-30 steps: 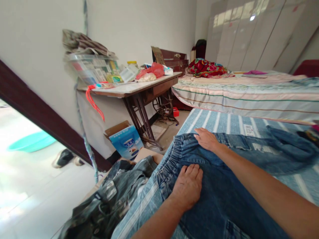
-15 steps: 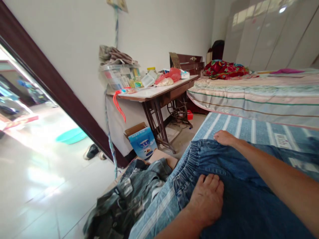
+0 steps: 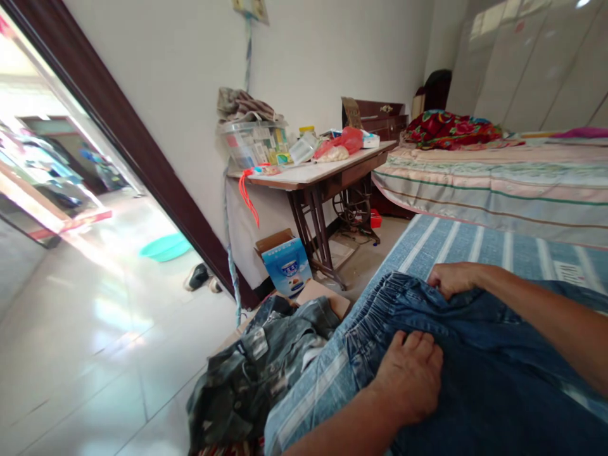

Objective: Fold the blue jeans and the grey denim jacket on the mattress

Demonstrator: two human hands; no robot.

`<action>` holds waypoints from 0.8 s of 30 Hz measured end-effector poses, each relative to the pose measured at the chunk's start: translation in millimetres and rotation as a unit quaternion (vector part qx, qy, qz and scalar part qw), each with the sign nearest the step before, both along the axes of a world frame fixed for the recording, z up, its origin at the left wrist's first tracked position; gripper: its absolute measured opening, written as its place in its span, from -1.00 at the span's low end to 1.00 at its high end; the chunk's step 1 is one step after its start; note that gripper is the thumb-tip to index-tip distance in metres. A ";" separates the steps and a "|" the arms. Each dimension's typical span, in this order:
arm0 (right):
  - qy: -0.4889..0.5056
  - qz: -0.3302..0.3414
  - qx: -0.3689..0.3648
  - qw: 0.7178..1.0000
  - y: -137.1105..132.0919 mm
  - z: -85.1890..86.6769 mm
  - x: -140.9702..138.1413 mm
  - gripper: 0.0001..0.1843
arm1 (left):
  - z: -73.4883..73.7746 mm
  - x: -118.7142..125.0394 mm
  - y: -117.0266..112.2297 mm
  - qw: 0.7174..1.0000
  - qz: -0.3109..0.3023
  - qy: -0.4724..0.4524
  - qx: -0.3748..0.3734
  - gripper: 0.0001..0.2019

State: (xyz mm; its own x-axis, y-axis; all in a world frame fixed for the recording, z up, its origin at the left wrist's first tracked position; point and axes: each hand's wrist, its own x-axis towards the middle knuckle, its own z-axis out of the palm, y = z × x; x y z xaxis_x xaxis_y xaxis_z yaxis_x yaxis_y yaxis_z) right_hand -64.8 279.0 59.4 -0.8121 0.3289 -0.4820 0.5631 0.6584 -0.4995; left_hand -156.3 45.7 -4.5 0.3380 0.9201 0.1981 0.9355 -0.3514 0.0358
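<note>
Grasps elastic-waist jeans [image 3: 479, 380] with right hand [image 3: 453, 278]. Rests left hand [image 3: 412, 375] atop, near left edge of striped bedsheet [image 3: 441, 244]; cannot tell its grip.

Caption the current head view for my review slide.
Left hand on an elastic-waisted denim garment, right hand grasping its edge, over a blue striped cover.

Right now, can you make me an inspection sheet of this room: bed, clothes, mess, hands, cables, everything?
Surface: striped blue fabric bed cover.
Job's things: dark blue denim garment with gathered waistband, lying on the cover.
Clutter: dark grey-green clothes heaped beside the cover; open blue cardboard box behind.
Hands: left hand lies on the garment, grip unclear; right hand pinches its far side.
Cables: pale blue wrapped cord down the white wall; cannot tell if electrical.
Surroundings: white-topped table, turquoise plastic basin.
</note>
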 end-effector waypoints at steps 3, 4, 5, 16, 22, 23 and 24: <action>0.024 -0.013 0.049 0.998 -5.1 -6.6 0.2 -0.71 | 0.6 0.5 -0.7 1.000 0.003 0.001 0.001 -0.61; 0.034 -0.020 0.069 0.997 -5.7 -9.0 0.9 -0.72 | 0.6 0.6 -0.6 1.000 0.003 0.001 -0.002 -0.61; 0.043 -0.025 0.088 0.995 -5.8 -11.3 1.8 -0.72 | 0.5 0.5 -0.4 1.000 0.004 0.001 -0.006 -0.62; 0.077 -0.105 0.306 0.943 3.2 -7.1 11.3 -0.78 | -0.3 1.7 -1.5 1.000 0.007 0.002 -0.010 -0.61; 0.078 -0.132 0.367 0.917 -8.8 3.2 14.4 -0.74 | -3.1 1.2 -1.3 0.999 0.006 -0.021 -0.025 -0.61; 0.077 -0.130 0.370 0.917 -10.7 4.2 15.3 -0.74 | -3.8 1.0 -1.2 0.999 0.007 -0.024 -0.027 -0.60; 0.077 -0.131 0.374 0.915 -12.3 5.1 16.2 -0.74 | -4.2 0.7 -1.3 0.999 0.007 -0.026 -0.027 -0.59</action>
State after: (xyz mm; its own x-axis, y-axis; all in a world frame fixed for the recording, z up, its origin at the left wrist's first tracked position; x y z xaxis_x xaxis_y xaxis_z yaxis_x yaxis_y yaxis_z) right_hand -48.5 266.8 64.5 -0.6969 0.7136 0.0714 0.7119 0.7004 -0.0512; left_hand -155.6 44.4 -8.7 0.3156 0.9343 0.1655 0.9367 -0.3347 0.1032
